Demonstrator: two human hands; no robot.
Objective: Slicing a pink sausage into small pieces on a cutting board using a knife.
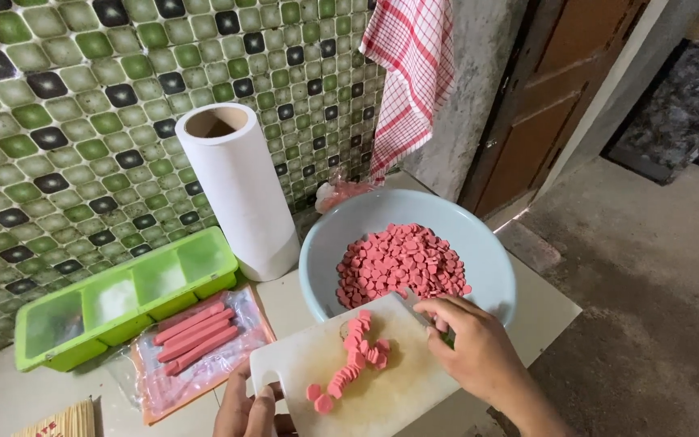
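A white cutting board (382,388) is tilted with its far edge over a pale blue bowl (479,243). My left hand (248,409) grips the board's handle at the near end. My right hand (475,348) rests curled on the board's far right edge by the bowl's rim; whether it holds anything is hidden. Pink sausage slices (353,356) lie in a loose line down the board. A heap of the same pink slices (402,263) fills the bowl's middle.
An open plastic pack of whole pink sausages (196,336) lies left of the board. Behind it stand a green lidded three-part container (123,295) and a white paper roll (240,190). A red checked cloth (410,77) hangs on the tiled wall. The counter edge drops to the floor at right.
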